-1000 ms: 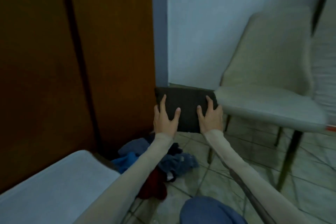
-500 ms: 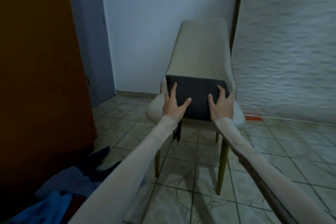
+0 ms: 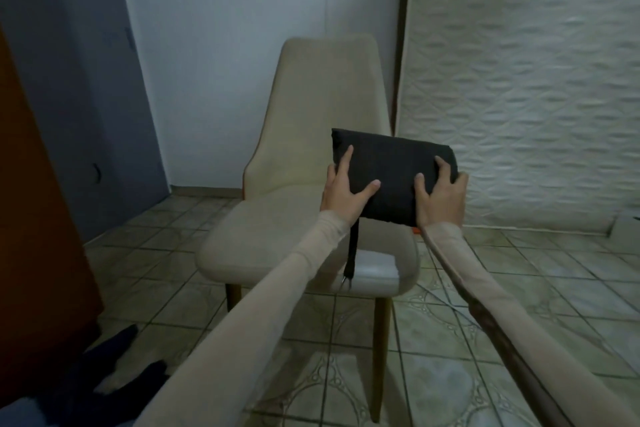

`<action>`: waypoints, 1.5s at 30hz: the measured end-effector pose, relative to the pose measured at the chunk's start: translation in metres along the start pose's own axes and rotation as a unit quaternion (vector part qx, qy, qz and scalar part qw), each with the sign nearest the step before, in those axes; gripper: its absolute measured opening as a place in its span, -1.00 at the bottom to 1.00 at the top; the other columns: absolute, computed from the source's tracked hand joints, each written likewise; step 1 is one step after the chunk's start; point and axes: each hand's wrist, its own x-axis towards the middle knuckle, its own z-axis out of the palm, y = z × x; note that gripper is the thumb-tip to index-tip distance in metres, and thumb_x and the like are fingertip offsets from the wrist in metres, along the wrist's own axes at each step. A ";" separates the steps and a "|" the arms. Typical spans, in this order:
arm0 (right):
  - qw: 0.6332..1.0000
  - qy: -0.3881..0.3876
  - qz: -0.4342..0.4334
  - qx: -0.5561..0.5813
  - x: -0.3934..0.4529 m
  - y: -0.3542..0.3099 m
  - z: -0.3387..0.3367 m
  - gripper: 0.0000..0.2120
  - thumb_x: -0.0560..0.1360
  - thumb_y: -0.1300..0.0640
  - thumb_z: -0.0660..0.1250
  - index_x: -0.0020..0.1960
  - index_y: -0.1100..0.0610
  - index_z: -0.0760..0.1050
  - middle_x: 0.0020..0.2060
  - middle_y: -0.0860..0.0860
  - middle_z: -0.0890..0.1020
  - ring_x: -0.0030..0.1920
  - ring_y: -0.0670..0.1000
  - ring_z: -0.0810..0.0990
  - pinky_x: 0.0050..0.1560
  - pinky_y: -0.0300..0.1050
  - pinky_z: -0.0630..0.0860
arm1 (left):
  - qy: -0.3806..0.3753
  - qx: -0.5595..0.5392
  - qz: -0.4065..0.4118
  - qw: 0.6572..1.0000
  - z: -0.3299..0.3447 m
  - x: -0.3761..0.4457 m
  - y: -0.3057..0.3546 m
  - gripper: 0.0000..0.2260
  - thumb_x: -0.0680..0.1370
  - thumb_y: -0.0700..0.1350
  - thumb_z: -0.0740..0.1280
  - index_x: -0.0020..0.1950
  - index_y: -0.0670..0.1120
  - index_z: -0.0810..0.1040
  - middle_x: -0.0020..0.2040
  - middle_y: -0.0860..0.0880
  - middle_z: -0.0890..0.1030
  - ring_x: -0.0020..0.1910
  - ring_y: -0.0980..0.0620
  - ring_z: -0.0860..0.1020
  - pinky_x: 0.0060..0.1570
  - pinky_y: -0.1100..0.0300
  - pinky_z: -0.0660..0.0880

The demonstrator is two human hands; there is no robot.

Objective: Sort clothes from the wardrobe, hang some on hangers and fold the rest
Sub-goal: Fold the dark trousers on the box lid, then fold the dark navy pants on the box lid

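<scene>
above the chair [image 3: 311,156], both hands grip a folded dark garment [image 3: 391,177]; strap [image 3: 352,253] dangling

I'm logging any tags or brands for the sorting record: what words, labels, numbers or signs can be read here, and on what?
None can be read. The folded dark garment, held by the left hand and right hand, shows no label; its hanging strap bears none, nor does the beige chair or the textured wall panel.
</scene>
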 end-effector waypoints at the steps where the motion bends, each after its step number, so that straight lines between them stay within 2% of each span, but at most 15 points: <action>1: 1.000 -0.008 0.001 -0.004 0.000 0.001 0.005 -0.54 0.56 0.06 0.21 0.42 0.16 0.28 0.20 0.28 0.35 0.18 0.25 0.40 0.18 0.04 0.34 | 0.005 -0.001 -0.007 1.000 0.001 0.001 -0.006 -0.31 0.50 -0.03 0.38 0.53 0.04 0.07 0.43 -0.14 0.22 0.39 -0.12 0.28 0.32 0.09 0.29; 6: 0.995 -0.078 0.038 -0.048 -0.030 0.015 0.042 -0.54 0.57 0.02 0.19 0.43 0.11 0.25 0.24 0.24 0.34 0.21 0.21 0.38 0.18 0.03 0.35 | 0.002 0.020 -0.088 0.996 -0.003 -0.019 -0.053 -0.34 0.52 -0.02 0.35 0.53 0.04 0.06 0.43 -0.13 0.22 0.38 -0.12 0.28 0.28 0.10 0.30; 10: 0.990 -0.075 0.045 -0.114 -0.054 0.022 0.060 -0.55 0.58 -0.03 0.14 0.43 0.08 0.24 0.28 0.20 0.32 0.26 0.15 0.35 0.21 0.04 0.35 | 0.012 0.050 -0.114 0.992 -0.004 -0.038 -0.077 -0.38 0.55 0.03 0.29 0.53 0.05 0.06 0.43 -0.12 0.21 0.38 -0.11 0.27 0.30 0.10 0.28; 16: 0.975 -0.118 0.031 -0.185 -0.060 0.027 0.059 -0.51 0.60 -0.06 0.05 0.48 0.11 0.18 0.33 0.24 0.28 0.33 0.20 0.26 0.27 0.06 0.27 | 0.071 0.256 -0.081 0.961 0.011 -0.049 -0.082 -0.47 0.59 0.14 0.10 0.52 0.05 0.05 0.38 -0.16 0.18 0.35 -0.10 0.20 0.32 0.05 0.23; 18: 0.970 -0.121 0.014 -0.212 -0.062 0.028 0.056 -0.50 0.61 -0.06 0.03 0.49 0.11 0.17 0.42 0.25 0.18 0.40 0.21 0.16 0.35 0.10 0.19 | 0.074 0.294 -0.077 0.950 0.014 -0.052 -0.083 -0.48 0.61 0.14 0.05 0.53 0.06 0.03 0.47 -0.16 0.05 0.45 -0.12 0.08 0.39 -0.03 0.14; 21: 0.958 -0.121 -0.057 -0.253 -0.065 0.028 0.056 -0.51 0.62 -0.04 -0.02 0.50 0.12 0.14 0.51 0.18 0.03 0.50 0.13 -0.01 0.45 0.13 -0.06 | 0.033 0.365 -0.049 0.929 0.016 -0.052 -0.081 -0.53 0.64 0.09 -0.08 0.54 0.09 -0.08 0.54 -0.08 -0.21 0.52 -0.06 -0.21 0.45 -0.10 -0.17; 23: 0.951 -0.133 -0.090 -0.263 -0.070 0.026 0.057 -0.53 0.64 -0.01 -0.06 0.50 0.13 0.13 0.51 0.14 0.07 0.52 0.06 0.00 0.46 0.12 -0.14 | -0.012 0.393 -0.027 0.919 0.015 -0.053 -0.078 -0.55 0.66 0.04 -0.13 0.54 0.07 -0.11 0.55 -0.03 -0.20 0.52 0.01 -0.24 0.44 -0.08 -0.25; 26: 0.944 -0.143 -0.115 -0.273 -0.081 0.022 0.058 -0.54 0.64 0.02 -0.07 0.50 0.15 0.15 0.50 0.13 0.14 0.52 0.05 0.02 0.45 0.14 -0.24 | -0.047 0.405 -0.020 0.913 0.008 -0.058 -0.073 -0.56 0.66 0.01 -0.12 0.54 0.03 -0.10 0.56 -0.02 -0.15 0.52 0.04 -0.21 0.45 0.00 -0.24; 30: 0.946 -0.155 -0.145 -0.247 -0.101 0.008 0.064 -0.55 0.63 0.09 -0.01 0.48 0.23 0.16 0.48 0.16 0.20 0.52 0.06 0.06 0.44 0.13 -0.30 | -0.089 0.422 -0.003 0.902 -0.014 -0.075 -0.074 -0.55 0.67 -0.02 -0.07 0.55 0.03 -0.10 0.56 0.01 -0.13 0.53 0.07 -0.14 0.47 0.02 -0.11; 35: 0.932 -0.181 -0.198 -0.244 -0.139 -0.016 0.081 -0.46 0.59 0.07 0.11 0.52 0.18 0.06 0.52 0.14 0.06 0.53 0.08 -0.04 0.43 0.13 -0.29 | -0.111 0.418 -0.024 0.901 -0.074 -0.112 -0.104 -0.57 0.67 -0.06 -0.06 0.55 -0.02 -0.01 0.56 0.01 -0.04 0.53 0.07 -0.03 0.47 0.06 -0.01; 38: 0.919 -0.205 -0.247 -0.229 -0.167 -0.032 0.095 -0.43 0.55 0.13 0.21 0.50 0.16 0.11 0.52 0.13 0.04 0.53 0.09 -0.06 0.43 0.15 -0.25 | -0.089 0.407 -0.061 0.907 -0.125 -0.145 -0.139 -0.58 0.66 -0.12 -0.01 0.53 -0.12 0.06 0.54 -0.05 0.05 0.51 0.02 0.09 0.46 0.10 0.06; 40: 0.910 -0.232 -0.273 -0.210 -0.187 -0.038 0.107 -0.45 0.53 0.18 0.23 0.48 0.17 0.17 0.51 0.14 0.09 0.52 0.10 -0.01 0.47 0.12 -0.15 | -0.089 0.408 -0.114 0.901 -0.161 -0.173 -0.158 -0.57 0.67 -0.12 -0.02 0.53 -0.13 0.02 0.54 -0.06 0.04 0.51 0.02 0.09 0.47 0.14 0.03; 42: 0.898 -0.265 -0.300 -0.181 -0.214 -0.045 0.122 -0.46 0.46 0.25 0.32 0.41 0.24 0.29 0.46 0.19 0.24 0.48 0.14 0.17 0.45 0.10 0.04 | -0.089 0.414 -0.174 0.889 -0.199 -0.203 -0.173 -0.55 0.67 -0.12 -0.02 0.54 -0.10 -0.02 0.55 -0.06 0.02 0.51 0.04 0.07 0.47 0.16 -0.02; 43: 0.894 -0.278 -0.311 -0.163 -0.229 -0.046 0.132 -0.45 0.37 0.29 0.41 0.34 0.29 0.39 0.38 0.22 0.36 0.41 0.18 0.33 0.39 0.12 0.20 | -0.085 0.417 -0.198 0.883 -0.217 -0.218 -0.179 -0.55 0.66 -0.12 -0.01 0.54 -0.09 -0.03 0.55 -0.05 0.03 0.50 0.03 0.08 0.44 0.18 -0.03; 45: 0.883 -0.330 -0.306 -0.131 -0.259 -0.049 0.151 -0.44 0.15 0.36 0.52 0.15 0.33 0.54 0.18 0.26 0.56 0.14 0.23 0.59 0.12 0.16 0.49 | -0.080 0.423 -0.245 0.869 -0.248 -0.249 -0.194 -0.54 0.66 -0.12 0.01 0.54 -0.08 -0.03 0.55 -0.03 0.03 0.50 0.03 0.08 0.43 0.15 -0.01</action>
